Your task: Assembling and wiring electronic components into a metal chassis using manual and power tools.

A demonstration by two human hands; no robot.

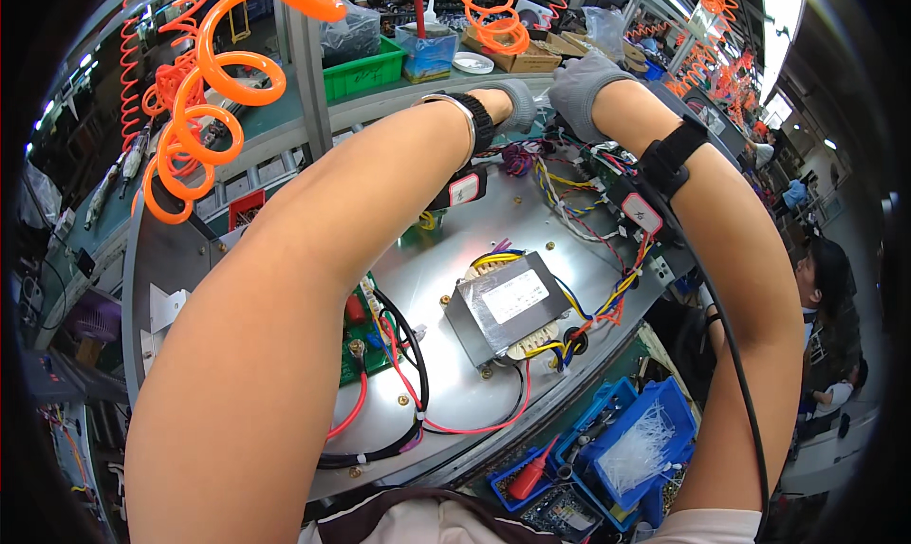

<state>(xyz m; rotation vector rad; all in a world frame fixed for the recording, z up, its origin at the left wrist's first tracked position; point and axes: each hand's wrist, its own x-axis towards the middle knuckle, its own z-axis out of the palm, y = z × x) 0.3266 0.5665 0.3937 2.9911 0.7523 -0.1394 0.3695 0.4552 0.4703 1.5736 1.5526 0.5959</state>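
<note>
Both my arms reach to the far side of a metal chassis (455, 250). My left hand (518, 106), in a grey glove, is at the far edge of the chassis, its fingers turned away and hidden. Close beside it on the right, my right hand (577, 87), also gloved, has its fingers curled down; whatever they hold is out of sight. Bundled coloured wires (560, 179) lie just below the hands. A transformer (508, 307) with a white label sits in the middle of the chassis. A green circuit board (365, 340) with red and black cables is partly covered by my left forearm.
Orange coiled hoses (237, 79) hang at the upper left beside a metal post (302, 70). A green bin (365, 70) and cardboard boxes (522, 58) stand beyond the chassis. Near me are blue bins with white cable ties (641, 449) and a red-handled screwdriver (528, 478). People are at the right.
</note>
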